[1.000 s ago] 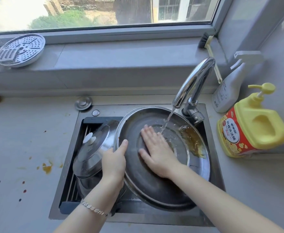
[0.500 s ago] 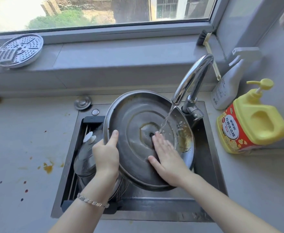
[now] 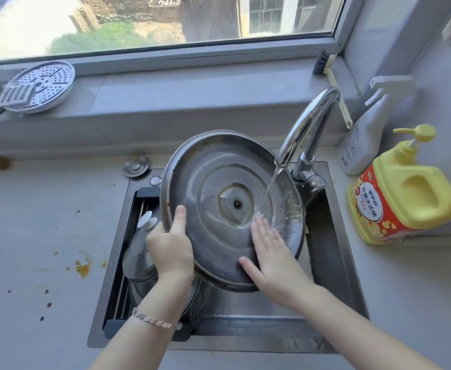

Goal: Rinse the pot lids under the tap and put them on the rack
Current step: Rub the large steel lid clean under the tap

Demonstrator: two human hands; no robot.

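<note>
Daylight is pouring in through the window [image 3: 165, 20], blowing out its upper-left corner. Below it, the tap [image 3: 307, 124] is glinting; frame edges are bending, slightly soft.

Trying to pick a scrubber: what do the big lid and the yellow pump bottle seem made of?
The big lid looks like stainless steel: grey, satin, with bright reflections. The yellow pump bottle looks like opaque moulded plastic, slightly glossy, with a printed label.
</note>
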